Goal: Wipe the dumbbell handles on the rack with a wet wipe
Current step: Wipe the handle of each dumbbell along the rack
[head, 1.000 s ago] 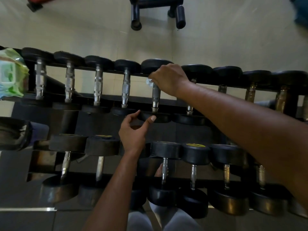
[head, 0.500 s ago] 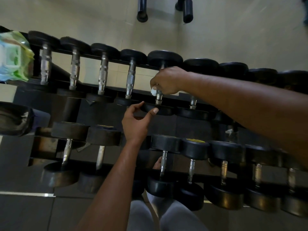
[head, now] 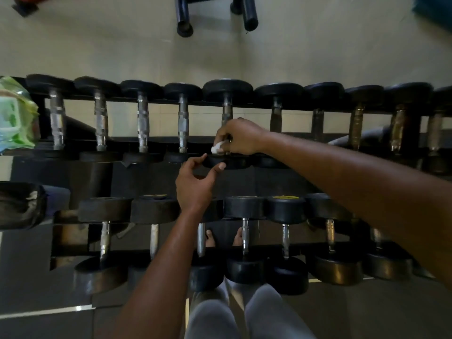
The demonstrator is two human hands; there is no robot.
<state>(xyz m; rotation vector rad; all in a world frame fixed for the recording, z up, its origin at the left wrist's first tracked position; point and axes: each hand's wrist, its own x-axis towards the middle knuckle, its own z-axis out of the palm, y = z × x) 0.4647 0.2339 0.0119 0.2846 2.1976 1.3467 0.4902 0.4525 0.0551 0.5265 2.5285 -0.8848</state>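
A two-tier black rack (head: 151,140) holds rows of black-headed dumbbells with steel handles. My right hand (head: 241,137) grips a white wet wipe (head: 217,148) wrapped round the near end of one upper-row handle (head: 227,111), fifth from the left. My left hand (head: 195,184) holds that dumbbell's near head (head: 232,162) between thumb and fingers. Most of the handle under my right hand is hidden.
A green and white wipes pack (head: 16,116) lies on the rack's upper left end. The lower row of dumbbells (head: 285,238) sits close to my legs. Black equipment legs (head: 184,18) stand on the pale floor beyond the rack.
My right hand has slid the wipe down the handle from its far end to its near end. My left hand has kept its hold on the near head.
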